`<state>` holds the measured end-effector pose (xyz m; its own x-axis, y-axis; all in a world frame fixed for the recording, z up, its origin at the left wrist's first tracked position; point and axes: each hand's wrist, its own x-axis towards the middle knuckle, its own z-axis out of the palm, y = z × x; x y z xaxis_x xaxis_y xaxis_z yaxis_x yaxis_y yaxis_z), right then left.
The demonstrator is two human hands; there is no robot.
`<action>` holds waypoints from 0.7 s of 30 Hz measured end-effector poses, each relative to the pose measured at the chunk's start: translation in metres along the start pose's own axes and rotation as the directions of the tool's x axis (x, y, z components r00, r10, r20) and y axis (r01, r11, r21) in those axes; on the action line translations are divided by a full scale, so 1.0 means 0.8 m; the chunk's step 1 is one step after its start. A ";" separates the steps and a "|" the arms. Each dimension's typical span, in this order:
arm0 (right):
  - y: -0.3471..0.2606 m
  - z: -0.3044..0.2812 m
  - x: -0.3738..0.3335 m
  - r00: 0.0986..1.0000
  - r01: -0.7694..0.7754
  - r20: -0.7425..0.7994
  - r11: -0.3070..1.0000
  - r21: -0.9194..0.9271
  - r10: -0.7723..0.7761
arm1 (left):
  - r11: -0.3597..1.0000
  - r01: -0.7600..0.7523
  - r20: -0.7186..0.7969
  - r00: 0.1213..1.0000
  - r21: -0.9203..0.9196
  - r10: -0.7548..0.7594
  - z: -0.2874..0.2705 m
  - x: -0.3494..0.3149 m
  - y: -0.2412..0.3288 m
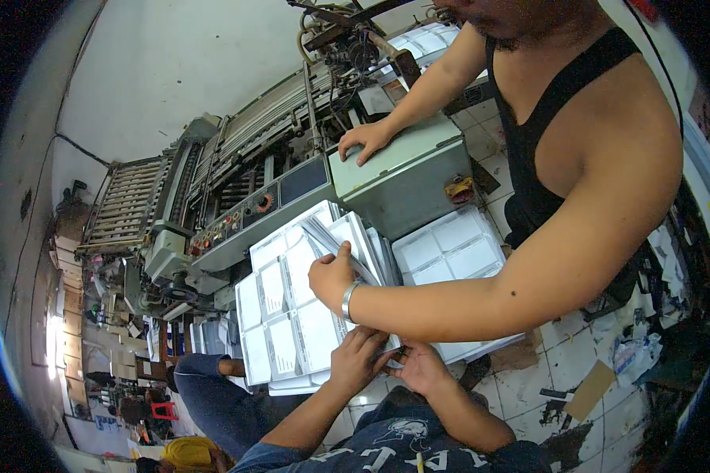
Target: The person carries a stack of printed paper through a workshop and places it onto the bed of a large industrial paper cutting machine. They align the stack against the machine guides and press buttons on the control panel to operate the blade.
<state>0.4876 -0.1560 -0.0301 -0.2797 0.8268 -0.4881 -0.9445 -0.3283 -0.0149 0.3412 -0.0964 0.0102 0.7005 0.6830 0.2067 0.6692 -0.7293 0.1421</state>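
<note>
Beyond the fingers and to their left, a long printing machine (268, 222) is filling the far side. A co-worker (599, 165) in a black sleeveless top is leaning in from the right, one forearm crossing just beyond the fingers. A pale green cabinet (406, 183) is standing farther ahead. The main stack of printed sheets (300, 315) is lying directly ahead and left of the fingers, its near right corner reaching them; its long axis is hard to tell. A second stack (450, 248) is lying beyond and to the right. The co-worker's hand (331, 277) is pressing on some raised sheets, which are slanting from far left toward the fingers. The person's left hand (357, 359) is overlapping the near edge, nearer the main stack, fingers slightly bent; the right hand (420, 366) is turning its palm up, fingers loosely curled. Whether either is gripping paper, I cannot tell.
</note>
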 end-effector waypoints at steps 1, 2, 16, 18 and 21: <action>-0.001 0.005 -0.003 1.000 0.011 -0.011 1.000 -0.007 -0.011 | 1.000 -0.006 -0.003 1.000 -0.006 0.006 0.001 0.001 0.000; 0.001 0.000 -0.001 1.000 0.007 -0.015 1.000 -0.005 -0.008 | 1.000 -0.010 -0.006 1.000 -0.011 0.010 0.001 0.001 -0.001; 0.018 -0.053 0.029 1.000 -0.027 0.005 1.000 -0.003 0.027 | 0.999 -0.036 -0.026 0.999 -0.030 0.036 0.001 0.004 -0.001; 0.018 -0.056 0.031 0.999 -0.033 0.025 0.999 0.006 0.033 | 0.999 -0.038 -0.036 0.999 -0.036 0.037 0.001 0.005 0.000; 0.018 -0.054 0.031 0.999 -0.034 0.025 0.999 0.014 0.034 | 0.999 -0.032 -0.030 0.999 -0.042 0.030 0.002 0.005 0.001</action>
<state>0.4743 -0.1599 -0.0799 -0.3155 0.8266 -0.4661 -0.9368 -0.3496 0.0140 0.3448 -0.0942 0.0098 0.7126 0.6591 0.2403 0.6357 -0.7515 0.1764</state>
